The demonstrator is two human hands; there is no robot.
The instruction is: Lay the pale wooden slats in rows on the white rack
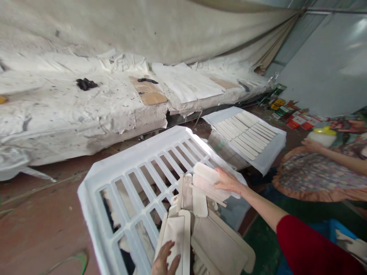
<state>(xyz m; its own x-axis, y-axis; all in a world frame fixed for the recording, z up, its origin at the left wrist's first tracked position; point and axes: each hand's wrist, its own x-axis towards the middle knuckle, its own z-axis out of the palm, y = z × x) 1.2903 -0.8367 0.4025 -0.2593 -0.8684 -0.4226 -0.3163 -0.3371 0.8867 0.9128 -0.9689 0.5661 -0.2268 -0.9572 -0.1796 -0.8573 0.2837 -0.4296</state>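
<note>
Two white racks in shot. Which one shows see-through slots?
The near white rack, closest to the left hand: gaps show between its bars. The far white rack instead carries pale strips, side by side in two rows.

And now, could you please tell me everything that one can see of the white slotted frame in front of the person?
The white frame has a broad, smooth rim with cut-off corners at the far side and rows of long, narrow, open slots, split by a bar. It looks like plastic and faces up. Dark and pale patches show through the slots. Beige pieces lie heaped over its near right part, hiding some slots. What supports it is not clear.
</note>
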